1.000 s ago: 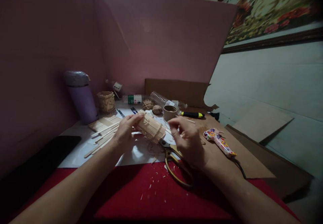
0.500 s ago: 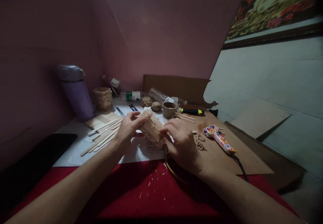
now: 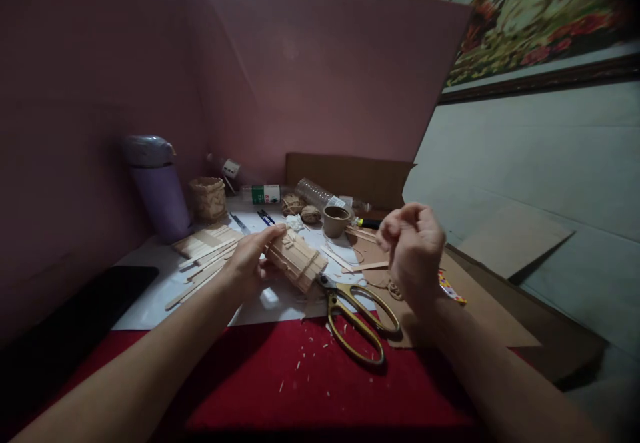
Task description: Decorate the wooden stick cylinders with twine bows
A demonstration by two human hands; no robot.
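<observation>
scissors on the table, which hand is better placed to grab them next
Probably the right hand: it's closer to the handle end of the scissors, though it's curled and may hide something. The left hand holds the wooden piece.

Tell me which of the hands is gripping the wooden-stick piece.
The left hand, its thumb on the wooden-stick piece. The right hand is held apart from it, to the right of the scissors.

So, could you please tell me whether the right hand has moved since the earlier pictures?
Yes, the right hand moved rightward, now partly hiding the multicolored glue gun.
</observation>
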